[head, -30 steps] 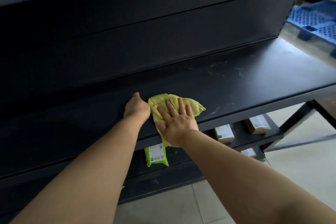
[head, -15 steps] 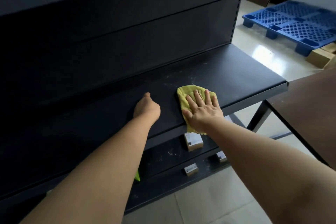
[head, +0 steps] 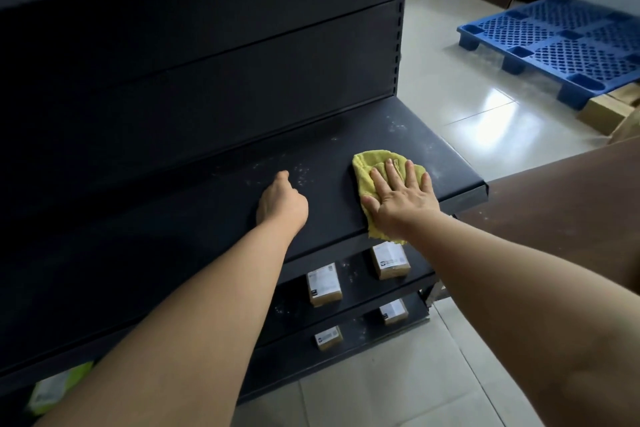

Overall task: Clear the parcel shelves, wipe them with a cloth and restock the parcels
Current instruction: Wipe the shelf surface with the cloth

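While the spread right hand (head: pixel 398 198) presses the yellow cloth (head: pixel 370 163) near the cleared shelf's (head: pixel 450 163) right end, left hand (head: pixel 282 204) curled empty beside it, dusty lower shelves (head: pixel 356 276) hold parcels (head: pixel 323 284), so most work seemingly remains.

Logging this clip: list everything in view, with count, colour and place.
Metal shelf unit: one, black, straight ahead, top surface dusty.
Crumpled cloth: one, yellow-green, on that shelf near its right end, overhanging the front edge.
Small labelled cardboard parcels: four, brown, two on each of two lower shelves.
Soft pouch: one, green-white, lower left, blurred.
Plastic pallet: one, blue, on the floor, upper right.
Tabletop: one, brown, right edge.
Left hand: fingers curled, resting on the shelf left of the cloth.
Right hand: flat, pressing the cloth.
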